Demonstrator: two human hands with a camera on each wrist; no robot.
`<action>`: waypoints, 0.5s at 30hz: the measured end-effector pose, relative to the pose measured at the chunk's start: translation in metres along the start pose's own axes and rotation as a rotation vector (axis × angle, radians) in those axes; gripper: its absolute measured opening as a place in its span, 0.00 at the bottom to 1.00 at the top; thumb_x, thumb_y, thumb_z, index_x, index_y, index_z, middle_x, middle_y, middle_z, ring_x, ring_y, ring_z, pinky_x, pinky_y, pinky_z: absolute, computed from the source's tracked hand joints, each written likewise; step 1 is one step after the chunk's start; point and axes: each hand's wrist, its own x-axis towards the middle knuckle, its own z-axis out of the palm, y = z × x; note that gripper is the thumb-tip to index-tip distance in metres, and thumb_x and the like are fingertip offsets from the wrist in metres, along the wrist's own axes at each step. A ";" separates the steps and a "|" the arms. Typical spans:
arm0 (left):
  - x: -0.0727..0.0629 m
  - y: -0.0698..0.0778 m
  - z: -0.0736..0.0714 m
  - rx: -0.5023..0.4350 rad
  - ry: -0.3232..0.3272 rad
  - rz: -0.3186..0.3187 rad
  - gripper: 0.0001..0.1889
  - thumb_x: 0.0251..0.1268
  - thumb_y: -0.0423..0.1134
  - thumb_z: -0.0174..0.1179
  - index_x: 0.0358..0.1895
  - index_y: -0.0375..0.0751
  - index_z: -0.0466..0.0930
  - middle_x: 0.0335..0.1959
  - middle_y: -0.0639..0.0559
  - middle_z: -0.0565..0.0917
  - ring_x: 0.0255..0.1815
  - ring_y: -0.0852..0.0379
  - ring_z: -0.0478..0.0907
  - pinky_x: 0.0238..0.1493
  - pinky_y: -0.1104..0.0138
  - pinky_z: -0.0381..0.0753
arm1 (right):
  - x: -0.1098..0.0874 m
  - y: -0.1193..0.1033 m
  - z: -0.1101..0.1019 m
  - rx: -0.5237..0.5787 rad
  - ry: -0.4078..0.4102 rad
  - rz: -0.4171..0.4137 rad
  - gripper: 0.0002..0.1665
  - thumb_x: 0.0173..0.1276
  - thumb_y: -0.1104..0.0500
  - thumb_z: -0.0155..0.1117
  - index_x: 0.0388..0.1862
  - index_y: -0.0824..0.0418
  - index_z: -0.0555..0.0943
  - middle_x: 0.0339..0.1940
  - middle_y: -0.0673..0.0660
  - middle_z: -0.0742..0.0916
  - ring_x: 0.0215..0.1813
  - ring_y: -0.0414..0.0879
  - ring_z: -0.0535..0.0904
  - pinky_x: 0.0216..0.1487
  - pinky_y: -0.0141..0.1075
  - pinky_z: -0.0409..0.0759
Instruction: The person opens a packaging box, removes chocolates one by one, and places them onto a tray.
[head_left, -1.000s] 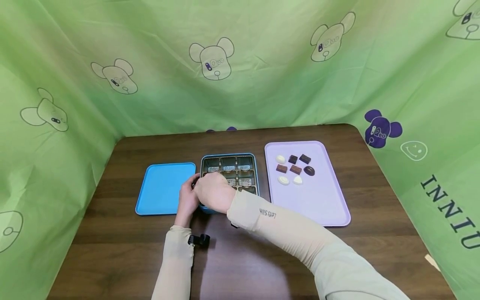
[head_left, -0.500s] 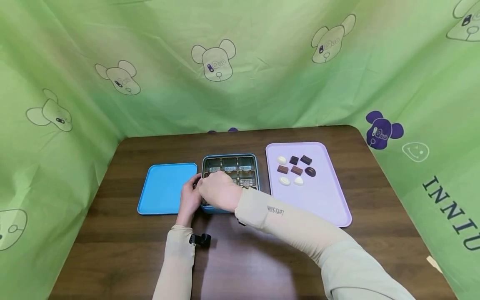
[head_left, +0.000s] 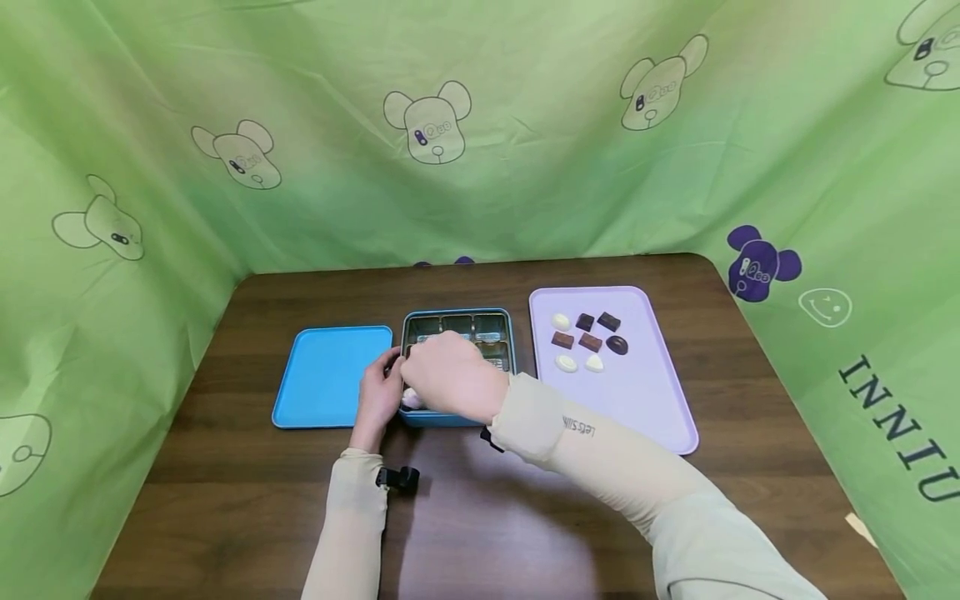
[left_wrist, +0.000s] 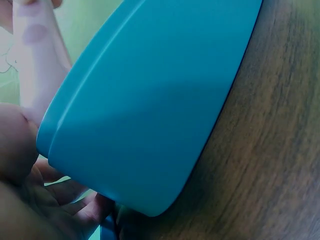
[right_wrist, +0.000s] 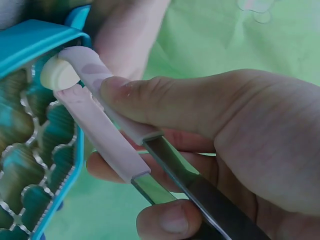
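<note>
My left hand (head_left: 378, 390) grips the left side of a blue box (head_left: 442, 421), its thumb by the rim and its fingers against the outer wall. Inside the box is a shiny divided insert (head_left: 491, 329) with several compartments. My right hand (head_left: 450, 375) is over the front-left part of the box. It pinches a pair of metal tongs (right_wrist: 107, 137) with pale pink tips. In the right wrist view, a white chocolate (right_wrist: 56, 74) lies between the tong tips, at a corner compartment; whether it touches the bottom I cannot tell.
Left of the box lies a flat blue lid (head_left: 330, 375). A lilac tray (head_left: 637, 408) stands to the right, holding several white, brown and dark chocolates (head_left: 590, 342). Behind the wooden table (head_left: 225, 500) hangs a green patterned curtain (head_left: 315, 192).
My right hand has shifted slightly right, and a pale tip now shows at the box's front-left corner. My left hand keeps its hold on the box. The tray's chocolates stay put.
</note>
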 end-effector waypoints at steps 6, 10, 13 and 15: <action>0.000 -0.001 0.001 0.002 0.000 -0.001 0.21 0.79 0.40 0.52 0.67 0.35 0.76 0.58 0.37 0.81 0.50 0.46 0.78 0.42 0.65 0.76 | -0.011 0.006 -0.009 0.006 0.002 0.010 0.14 0.71 0.42 0.66 0.38 0.49 0.88 0.38 0.50 0.89 0.37 0.49 0.84 0.34 0.42 0.84; 0.001 -0.002 0.002 0.015 0.017 0.017 0.20 0.79 0.39 0.52 0.67 0.33 0.76 0.56 0.36 0.82 0.50 0.45 0.78 0.44 0.63 0.75 | -0.018 0.012 -0.011 0.011 0.007 0.014 0.07 0.69 0.48 0.70 0.34 0.48 0.88 0.35 0.50 0.88 0.34 0.49 0.84 0.32 0.43 0.83; 0.001 -0.002 0.002 0.012 0.026 0.027 0.20 0.79 0.38 0.52 0.66 0.33 0.77 0.56 0.35 0.82 0.50 0.45 0.78 0.47 0.59 0.76 | -0.023 0.018 -0.012 0.032 0.021 0.023 0.08 0.68 0.47 0.71 0.33 0.48 0.88 0.33 0.50 0.88 0.32 0.49 0.83 0.30 0.43 0.82; 0.001 -0.001 0.002 0.002 0.026 0.020 0.20 0.79 0.39 0.53 0.66 0.33 0.76 0.56 0.35 0.82 0.51 0.44 0.78 0.50 0.57 0.77 | -0.027 0.023 -0.013 0.049 0.025 0.037 0.10 0.69 0.46 0.69 0.32 0.49 0.88 0.32 0.50 0.88 0.30 0.49 0.83 0.29 0.44 0.82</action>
